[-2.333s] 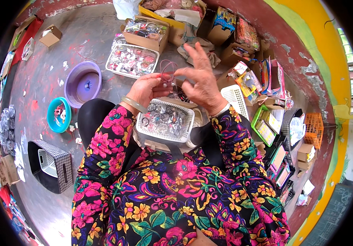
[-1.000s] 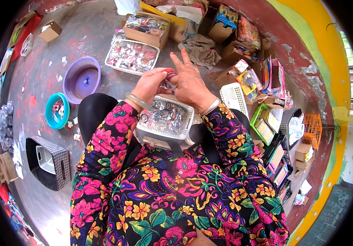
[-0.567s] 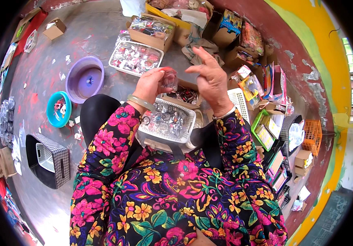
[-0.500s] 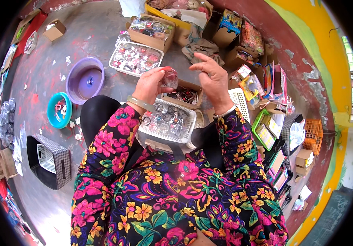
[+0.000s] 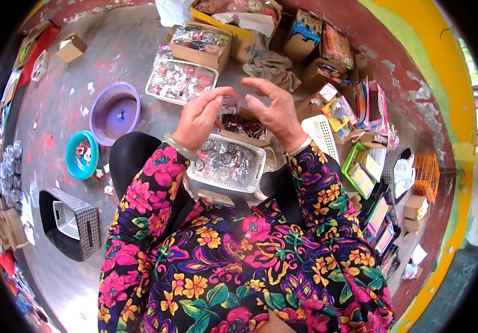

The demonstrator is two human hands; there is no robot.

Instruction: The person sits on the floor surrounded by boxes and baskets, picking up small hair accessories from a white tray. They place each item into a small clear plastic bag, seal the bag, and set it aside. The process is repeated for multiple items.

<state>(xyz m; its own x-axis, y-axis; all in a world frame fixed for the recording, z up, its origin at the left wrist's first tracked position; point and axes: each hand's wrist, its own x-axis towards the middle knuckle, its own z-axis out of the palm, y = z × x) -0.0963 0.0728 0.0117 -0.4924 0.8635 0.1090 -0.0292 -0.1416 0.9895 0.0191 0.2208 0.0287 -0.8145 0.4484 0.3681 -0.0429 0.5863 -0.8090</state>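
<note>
The clear packet (image 5: 230, 104) could slip from the left hand (image 5: 199, 116) if its smooth film slides under the thumb, since only one edge looks pinched; a bump from the right hand (image 5: 276, 114), close by, might also knock it loose; it would then probably land in the brown box (image 5: 241, 139) or among the packets (image 5: 229, 161) in the white basket (image 5: 222, 184) at the centre of the frame, where a similar packet would be hard to pick out; the packet is just above the middle of the frame, between the two hands; the left fingers and thumb are closed narrowly on its left side, its right part projecting beyond them; the right thumb and forefinger stand wide apart with nothing visible between them, the thumb tip just beside the packet, seemingly not touching; whatever the packet contains is too blurred to tell
</note>
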